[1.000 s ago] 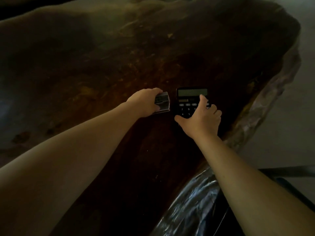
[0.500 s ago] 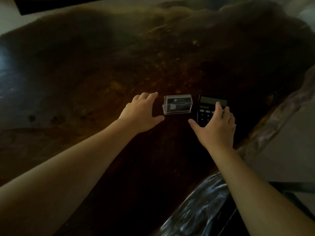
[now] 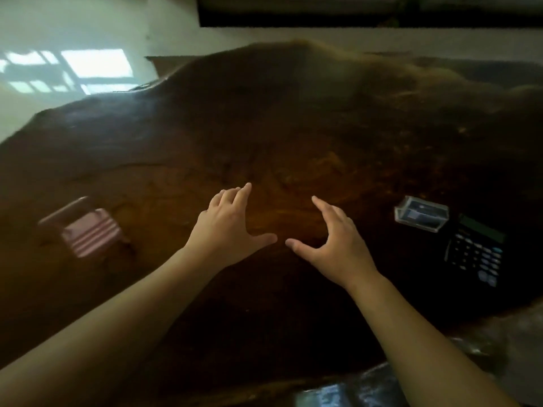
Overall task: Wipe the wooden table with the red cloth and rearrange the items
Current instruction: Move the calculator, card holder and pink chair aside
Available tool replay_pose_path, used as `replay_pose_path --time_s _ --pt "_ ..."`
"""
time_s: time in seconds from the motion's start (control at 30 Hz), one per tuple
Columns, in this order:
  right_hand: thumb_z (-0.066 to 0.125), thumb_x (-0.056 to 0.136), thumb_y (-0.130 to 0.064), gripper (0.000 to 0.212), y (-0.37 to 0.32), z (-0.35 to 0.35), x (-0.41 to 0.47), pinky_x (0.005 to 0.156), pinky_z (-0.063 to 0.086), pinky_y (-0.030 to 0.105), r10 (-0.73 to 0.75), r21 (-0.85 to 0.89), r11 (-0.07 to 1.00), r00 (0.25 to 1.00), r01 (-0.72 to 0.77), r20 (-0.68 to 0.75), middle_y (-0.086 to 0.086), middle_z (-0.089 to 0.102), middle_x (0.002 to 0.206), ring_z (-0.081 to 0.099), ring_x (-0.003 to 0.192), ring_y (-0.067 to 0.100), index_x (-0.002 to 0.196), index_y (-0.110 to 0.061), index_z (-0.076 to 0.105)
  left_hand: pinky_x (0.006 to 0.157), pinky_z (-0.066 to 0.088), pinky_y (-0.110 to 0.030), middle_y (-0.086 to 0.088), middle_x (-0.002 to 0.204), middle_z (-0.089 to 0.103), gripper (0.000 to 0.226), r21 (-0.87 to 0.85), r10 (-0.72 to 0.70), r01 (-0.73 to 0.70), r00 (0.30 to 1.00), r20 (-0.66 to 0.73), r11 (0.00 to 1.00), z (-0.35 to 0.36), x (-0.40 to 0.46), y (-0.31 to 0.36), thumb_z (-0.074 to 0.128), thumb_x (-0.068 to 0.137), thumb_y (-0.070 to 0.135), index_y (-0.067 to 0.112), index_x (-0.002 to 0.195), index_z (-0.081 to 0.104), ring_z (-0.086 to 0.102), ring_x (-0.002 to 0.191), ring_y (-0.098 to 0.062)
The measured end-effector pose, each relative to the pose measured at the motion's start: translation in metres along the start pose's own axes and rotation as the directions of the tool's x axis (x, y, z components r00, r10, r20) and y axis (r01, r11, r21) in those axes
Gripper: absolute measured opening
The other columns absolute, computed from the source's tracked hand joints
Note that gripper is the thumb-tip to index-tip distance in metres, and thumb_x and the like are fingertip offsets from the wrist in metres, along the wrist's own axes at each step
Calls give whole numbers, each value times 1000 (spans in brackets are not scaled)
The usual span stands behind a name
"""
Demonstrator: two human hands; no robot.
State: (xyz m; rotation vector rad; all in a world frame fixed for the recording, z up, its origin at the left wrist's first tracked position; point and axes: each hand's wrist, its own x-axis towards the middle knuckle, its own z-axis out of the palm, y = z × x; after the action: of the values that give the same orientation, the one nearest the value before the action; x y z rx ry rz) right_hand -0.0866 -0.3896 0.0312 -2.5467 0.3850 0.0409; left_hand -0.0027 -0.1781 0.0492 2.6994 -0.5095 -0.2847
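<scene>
Head view is showing the big wooden table [image 3: 293,136] filling nearly everything, a dark slab with a wavy natural edge, and most of its top is lying bare. Both forearms are reaching out over the middle of it. Smaller now: the black calculator [image 3: 474,254] is sitting flat at the right side, and just beyond it, close beside, the clear plastic card holder [image 3: 421,217] is standing on the wood. Over on the left, well apart from those two, the red cloth [image 3: 88,233] is lying folded, pale stripes showing, with something pinkish and blurred tucked behind it that I am not able to make out.

I'm reading the step in hand as going for that cloth, since neither hand is holding anything. To do it well, the left hand [image 3: 227,233] should be swinging out to the cloth and gathering it into a flat pad, then working in long overlapping strokes across the bare middle, while the right is keeping clear of the calculator and holder.

The left hand is spreading wide, fingers fanned, thumb out, hovering above the wood as far as I can judge. The right hand [image 3: 335,245] is arching open too, fingers curved, gripping nothing. Their thumbs are pointing at each other, near but not touching.
</scene>
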Motion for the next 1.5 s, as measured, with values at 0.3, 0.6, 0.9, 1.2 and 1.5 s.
replay_pose_path --time_s 0.3,0.6,0.9,1.2,1.5 --pt "67 77 -74 93 -158 88 -3 97 48 38 -284 -21 957 950 289 129 -7 41 157 43 139 18 154 -40 28 116 24 -49 -5 162 22 116 -97 -284 273 949 -140 957 -65 -98 -147 69 67 74 25 156 13 14 149 -26" --pt "73 83 -60 77 -281 193 -14 104 50 45 -376 -44 919 906 391 197 7 36 159 42 142 29 147 -29 44 108 37 -50 -5 158 31 122 -94 -550 542 817 -175 835 -75 -177 -280 70 59 80 25 153 17 27 145 -28" --pt "73 86 -56 73 -320 238 -10 105 49 49 -319 -162 926 937 341 144 20 37 157 39 141 39 142 -18 47 102 43 -51 -5 156 35 132 2 -615 615 788 29 788 -63 -207 -337 61 51 91 24 155 13 37 140 -29" --pt "73 87 -47 63 -304 216 -1 89 51 37 -339 -78 935 937 346 83 13 48 144 48 125 29 138 -19 46 108 37 -51 -5 159 30 126 53 -568 566 821 52 823 -68 -176 -310 64 57 86 22 155 17 27 145 -28" --pt "73 87 -49 62 -214 132 18 86 58 33 -253 6 967 964 255 -84 6 51 139 51 122 22 136 -22 45 109 36 -50 -6 160 28 122 33 -397 396 916 56 918 -58 -99 -213 66 61 81 25 156 15 25 145 -27"
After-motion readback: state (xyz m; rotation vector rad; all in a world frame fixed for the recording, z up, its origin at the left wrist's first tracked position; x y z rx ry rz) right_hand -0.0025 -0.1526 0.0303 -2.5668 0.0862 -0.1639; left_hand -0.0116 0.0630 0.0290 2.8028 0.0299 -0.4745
